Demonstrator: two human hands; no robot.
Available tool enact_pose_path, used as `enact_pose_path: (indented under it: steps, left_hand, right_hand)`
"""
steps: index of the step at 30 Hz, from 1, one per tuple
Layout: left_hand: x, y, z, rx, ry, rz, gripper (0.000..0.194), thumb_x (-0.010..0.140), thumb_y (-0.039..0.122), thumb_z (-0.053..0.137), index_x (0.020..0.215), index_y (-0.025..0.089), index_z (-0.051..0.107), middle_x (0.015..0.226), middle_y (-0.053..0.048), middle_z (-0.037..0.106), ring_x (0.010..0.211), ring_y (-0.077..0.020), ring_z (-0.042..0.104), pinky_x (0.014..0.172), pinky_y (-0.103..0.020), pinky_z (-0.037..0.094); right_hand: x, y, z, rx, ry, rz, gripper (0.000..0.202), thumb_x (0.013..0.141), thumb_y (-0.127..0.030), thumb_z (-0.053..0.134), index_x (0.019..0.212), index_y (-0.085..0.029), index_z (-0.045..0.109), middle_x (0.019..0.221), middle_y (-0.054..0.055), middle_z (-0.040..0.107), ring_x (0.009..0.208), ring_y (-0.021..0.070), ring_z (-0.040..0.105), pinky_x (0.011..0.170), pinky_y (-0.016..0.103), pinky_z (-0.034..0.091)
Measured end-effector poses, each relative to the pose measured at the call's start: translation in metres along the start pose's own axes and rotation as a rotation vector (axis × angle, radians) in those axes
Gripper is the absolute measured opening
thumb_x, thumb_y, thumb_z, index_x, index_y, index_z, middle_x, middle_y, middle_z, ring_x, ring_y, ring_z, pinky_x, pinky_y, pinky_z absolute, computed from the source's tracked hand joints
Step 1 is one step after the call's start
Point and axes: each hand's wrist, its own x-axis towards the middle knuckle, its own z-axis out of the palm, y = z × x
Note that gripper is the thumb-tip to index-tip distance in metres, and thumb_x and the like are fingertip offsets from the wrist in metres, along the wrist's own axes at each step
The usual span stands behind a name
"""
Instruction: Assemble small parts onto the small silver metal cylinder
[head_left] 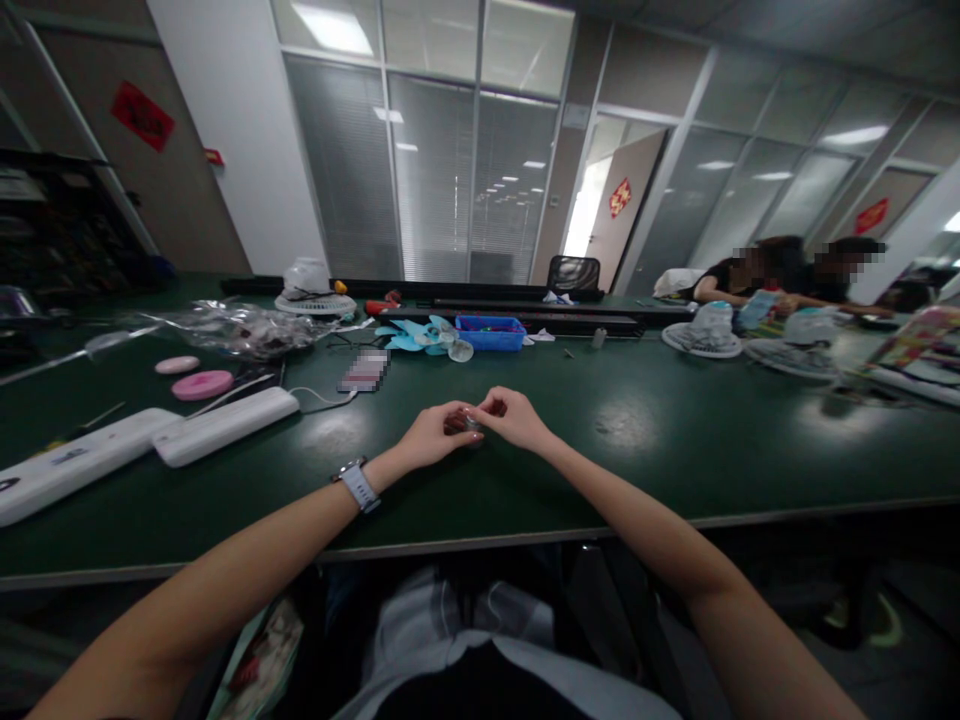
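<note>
A small, shiny metallic part (472,424) sits between my two hands, just above the green tabletop (480,505). My left hand (439,434), with a watch (358,484) on its wrist, has its thumb and fingers curled round the part. Touching it from the other side, my right hand (511,415) has its fingers bent and pinched at the top of the part. The fingers cover much of it, so its exact shape cannot be made out.
White power strips (232,424), a pink disc (202,385) and a phone (365,370) lie left. Behind are a blue tray (490,333), light-blue fan blades (416,335) and a small cylinder (599,338). Fan parts (701,340) and two people (757,275) are at the right.
</note>
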Motion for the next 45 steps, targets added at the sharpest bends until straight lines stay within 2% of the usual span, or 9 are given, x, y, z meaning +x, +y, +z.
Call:
enact_pose_path:
  steps: [9, 15, 21, 26, 30, 35, 37, 41, 45]
  left_hand:
    - [0.0, 0.0, 0.0, 0.011, 0.007, 0.013, 0.045, 0.07, 0.039, 0.07, 0.108, 0.016, 0.06, 0.096, -0.008, 0.07, 0.086, -0.0209, 0.067, 0.08, -0.036, 0.053]
    - [0.0, 0.0, 0.0, 0.017, -0.001, 0.012, 0.046, 0.071, 0.039, 0.07, 0.11, 0.016, 0.06, 0.096, -0.008, 0.07, 0.085, -0.0205, 0.067, 0.078, -0.035, 0.053]
    - [0.0, -0.002, 0.001, 0.005, 0.01, 0.005, 0.046, 0.07, 0.038, 0.071, 0.109, 0.016, 0.06, 0.096, -0.008, 0.07, 0.085, -0.0204, 0.067, 0.078, -0.034, 0.054]
    - [0.0, -0.001, 0.001, 0.025, 0.011, 0.003, 0.044, 0.071, 0.037, 0.07, 0.109, 0.018, 0.06, 0.097, -0.007, 0.07, 0.087, -0.0199, 0.067, 0.08, -0.034, 0.053]
    - [0.0, 0.002, -0.001, 0.035, 0.008, 0.005, 0.044, 0.07, 0.037, 0.071, 0.109, 0.019, 0.061, 0.099, -0.006, 0.07, 0.088, -0.0203, 0.066, 0.08, -0.033, 0.053]
    - [-0.001, 0.003, -0.001, 0.039, 0.014, -0.009, 0.043, 0.07, 0.037, 0.071, 0.108, 0.019, 0.061, 0.098, -0.007, 0.07, 0.088, -0.0208, 0.066, 0.08, -0.034, 0.053]
    - [-0.001, 0.003, 0.0, 0.028, 0.013, -0.007, 0.044, 0.07, 0.037, 0.071, 0.108, 0.018, 0.061, 0.097, -0.007, 0.07, 0.088, -0.0207, 0.066, 0.08, -0.034, 0.053]
    - [0.0, 0.002, 0.0, 0.043, 0.02, 0.002, 0.044, 0.07, 0.038, 0.071, 0.108, 0.019, 0.061, 0.097, -0.006, 0.07, 0.088, -0.0205, 0.066, 0.08, -0.034, 0.052]
    - [-0.001, 0.003, 0.0, 0.056, 0.015, 0.002, 0.044, 0.071, 0.039, 0.071, 0.109, 0.019, 0.06, 0.098, -0.006, 0.07, 0.089, -0.0204, 0.066, 0.081, -0.034, 0.052]
  right_hand:
    - [-0.001, -0.003, -0.004, 0.04, -0.082, -0.078, 0.024, 0.086, -0.037, 0.056, 0.09, -0.016, 0.068, 0.081, 0.003, 0.057, 0.071, 0.0122, 0.053, 0.065, 0.025, 0.042]
    - [-0.001, -0.003, -0.003, 0.065, -0.1, -0.086, 0.022, 0.09, -0.029, 0.051, 0.091, -0.017, 0.068, 0.083, 0.003, 0.055, 0.075, 0.0126, 0.054, 0.069, 0.026, 0.044]
    - [0.001, 0.003, -0.001, 0.123, -0.063, -0.064, 0.024, 0.089, -0.033, 0.05, 0.092, -0.017, 0.067, 0.085, 0.004, 0.056, 0.069, 0.0111, 0.053, 0.064, 0.024, 0.044]
    - [0.003, 0.021, -0.018, 0.133, 0.006, -0.04, 0.032, 0.088, -0.042, 0.049, 0.096, -0.017, 0.068, 0.089, 0.004, 0.059, 0.061, 0.0091, 0.05, 0.06, 0.024, 0.043]
    - [-0.002, 0.045, -0.039, -0.04, -0.178, -0.038, 0.031, 0.087, -0.043, 0.053, 0.095, -0.02, 0.071, 0.088, 0.005, 0.059, 0.079, 0.0151, 0.055, 0.076, 0.03, 0.044]
    - [-0.004, 0.058, -0.049, -0.287, -0.424, 0.01, 0.025, 0.085, -0.045, 0.056, 0.098, -0.03, 0.072, 0.097, 0.005, 0.056, 0.096, 0.0213, 0.053, 0.091, 0.043, 0.035]
    - [-0.002, 0.06, -0.051, -0.298, -0.471, 0.019, 0.027, 0.085, -0.047, 0.055, 0.101, -0.033, 0.071, 0.101, 0.005, 0.055, 0.101, 0.0228, 0.051, 0.093, 0.044, 0.033]
    - [0.0, 0.063, -0.056, -0.185, -0.527, 0.03, 0.035, 0.083, -0.05, 0.056, 0.112, -0.032, 0.067, 0.103, 0.004, 0.054, 0.097, 0.0184, 0.052, 0.09, 0.034, 0.038]
    - [0.0, 0.063, -0.06, -0.183, -0.506, 0.056, 0.042, 0.069, -0.051, 0.071, 0.106, -0.031, 0.07, 0.1, 0.003, 0.053, 0.093, 0.0171, 0.051, 0.088, 0.031, 0.039]
